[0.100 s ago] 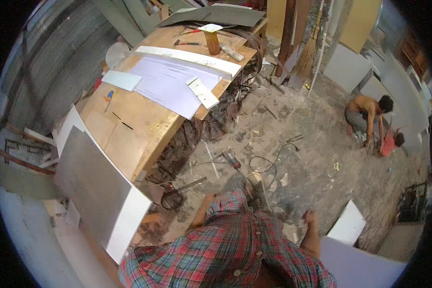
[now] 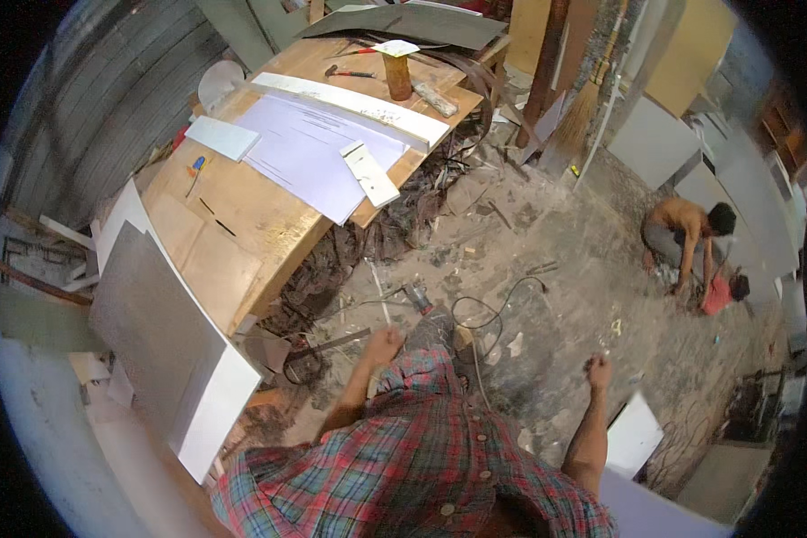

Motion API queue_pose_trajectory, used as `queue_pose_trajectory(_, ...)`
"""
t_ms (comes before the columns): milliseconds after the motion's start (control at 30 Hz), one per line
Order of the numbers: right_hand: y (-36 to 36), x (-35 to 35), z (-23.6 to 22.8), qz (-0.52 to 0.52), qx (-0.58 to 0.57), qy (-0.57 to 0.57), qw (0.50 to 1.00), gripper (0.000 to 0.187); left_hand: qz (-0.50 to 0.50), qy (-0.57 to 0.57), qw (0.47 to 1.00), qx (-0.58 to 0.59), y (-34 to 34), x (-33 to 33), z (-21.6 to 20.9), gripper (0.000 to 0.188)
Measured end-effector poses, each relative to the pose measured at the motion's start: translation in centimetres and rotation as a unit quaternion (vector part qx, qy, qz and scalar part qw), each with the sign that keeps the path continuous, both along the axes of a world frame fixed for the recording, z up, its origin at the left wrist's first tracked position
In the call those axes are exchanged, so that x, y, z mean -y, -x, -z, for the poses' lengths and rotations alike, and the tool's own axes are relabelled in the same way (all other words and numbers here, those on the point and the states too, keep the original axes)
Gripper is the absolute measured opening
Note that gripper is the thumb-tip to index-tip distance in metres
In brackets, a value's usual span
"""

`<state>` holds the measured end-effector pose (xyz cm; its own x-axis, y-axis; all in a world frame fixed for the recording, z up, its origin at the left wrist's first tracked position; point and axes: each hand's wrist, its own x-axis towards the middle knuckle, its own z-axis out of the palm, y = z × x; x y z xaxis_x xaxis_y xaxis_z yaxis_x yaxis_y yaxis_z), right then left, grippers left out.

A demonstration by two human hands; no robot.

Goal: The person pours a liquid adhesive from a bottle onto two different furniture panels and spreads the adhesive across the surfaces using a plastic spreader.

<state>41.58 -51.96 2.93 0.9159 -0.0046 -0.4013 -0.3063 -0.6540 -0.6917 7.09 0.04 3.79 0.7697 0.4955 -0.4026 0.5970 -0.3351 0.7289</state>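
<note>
My left hand (image 2: 384,345) hangs in front of my body with its fingers curled in, and nothing shows in it. It is above the littered floor, near a power tool with a dark body and red part (image 2: 418,299). Farther right, my right hand (image 2: 599,369) is closed, its fingers bent together. A small pale speck shows at its tip, too small to name. Under this hand lies the grey floor (image 2: 556,341), and a white board (image 2: 635,437) is close to my right forearm. Neither hand touches the wooden worktable (image 2: 269,242).
On the worktable are a hammer (image 2: 350,72), a brown container (image 2: 397,79), white sheets (image 2: 314,148) and a blue-and-yellow tool (image 2: 197,166). A dark cable (image 2: 502,323) loops over the floor. At right, another person (image 2: 681,224) crouches beside someone in red (image 2: 717,294). A broom (image 2: 569,121) leans behind.
Both my hands have risen forward, away from my body; my right hand is less blurred. The whole view has shifted slightly, so the table and floor things sit a little farther left.
</note>
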Motion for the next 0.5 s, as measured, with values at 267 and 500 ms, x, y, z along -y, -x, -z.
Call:
queue_pose_trajectory(267,-13.2,-8.1,-0.7,-0.019,0.178,-0.106,0.978,0.025,-0.148,-0.013,0.916,0.373,-31.9,-22.2,-12.3,0.065)
queue_pose_trajectory(500,-3.7,-10.0,8.6,-0.066,-0.180,0.162,0.968,0.030,-0.390,-0.218,0.850,0.279,-57.5,-43.1,-12.8,0.122)
